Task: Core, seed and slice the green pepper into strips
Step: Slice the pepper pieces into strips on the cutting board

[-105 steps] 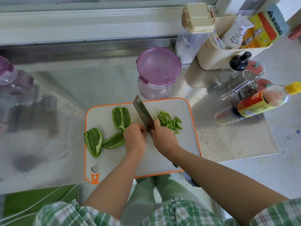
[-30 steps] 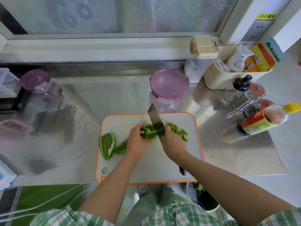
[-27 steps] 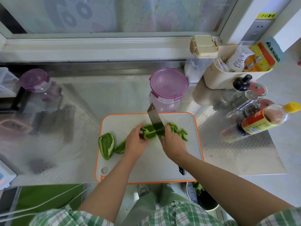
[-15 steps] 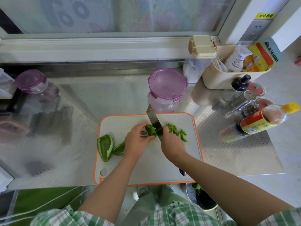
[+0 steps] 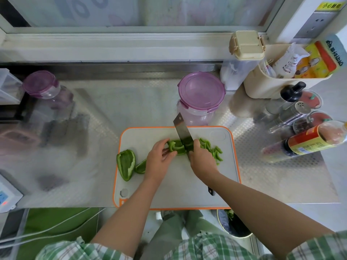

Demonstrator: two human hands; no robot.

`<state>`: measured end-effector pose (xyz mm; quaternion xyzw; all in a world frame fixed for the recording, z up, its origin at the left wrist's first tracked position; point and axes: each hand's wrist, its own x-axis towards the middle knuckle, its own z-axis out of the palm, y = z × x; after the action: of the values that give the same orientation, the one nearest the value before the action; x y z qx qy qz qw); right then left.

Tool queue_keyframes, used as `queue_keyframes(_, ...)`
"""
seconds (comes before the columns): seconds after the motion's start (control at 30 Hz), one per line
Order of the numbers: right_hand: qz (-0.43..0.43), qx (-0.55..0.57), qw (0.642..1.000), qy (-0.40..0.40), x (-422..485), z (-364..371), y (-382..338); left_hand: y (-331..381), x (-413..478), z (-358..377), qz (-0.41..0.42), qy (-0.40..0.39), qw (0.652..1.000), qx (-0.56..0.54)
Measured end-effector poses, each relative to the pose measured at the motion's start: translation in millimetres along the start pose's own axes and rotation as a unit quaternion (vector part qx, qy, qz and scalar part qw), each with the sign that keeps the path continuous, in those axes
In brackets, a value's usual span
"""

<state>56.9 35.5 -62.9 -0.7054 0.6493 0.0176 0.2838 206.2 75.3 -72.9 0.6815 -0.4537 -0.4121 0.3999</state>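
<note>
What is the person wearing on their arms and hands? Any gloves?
No gloves. The left hand and right hand are bare, with no rings, watch or bracelets showing. The left forearm and right forearm are bare too. The left sleeve and right sleeve are short, in a green and white check.

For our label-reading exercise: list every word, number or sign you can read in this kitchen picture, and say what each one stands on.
"小心触电", as far as it can be made out, its top cut off: on the yellow sticker above the wall socket.
White characters on the blue-topped packet in the beige bin: upside down, not readable.
Label on the sauce bottle: too blurred to read.
Print on the white packet: too small to read.
</note>
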Motion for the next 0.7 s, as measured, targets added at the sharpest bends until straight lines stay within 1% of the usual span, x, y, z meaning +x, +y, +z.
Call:
queue_keyframes(0.1,0.002,-0.009,1.0,-0.004,0,-2,-3,-1,-1,-1,0.014,0.004,1.0,0.02)
queue_keyframes(0.2,-0.008,-0.027,1.0,-0.011,0,-6,-4,0,-4,-1,0.021,-0.01,0.999,0.023)
queue_keyframes(0.27,-0.012,-0.013,1.0,-0.004,-2,-7,-1,-1,-7,-1,0.022,-0.021,0.999,0.025)
queue_keyframes(0.43,-0.03,0.046,0.998,0.04,-12,-12,5,1,-11,-3,0.047,-0.035,0.993,0.102)
queue_keyframes(0.53,-0.049,0.042,0.997,0.038,-17,-15,4,9,-14,-3,0.062,-0.034,0.99,0.124)
queue_keyframes(0.7,-0.035,0.029,0.998,0.037,-23,-12,5,14,-16,-1,0.094,-0.017,0.982,0.162)
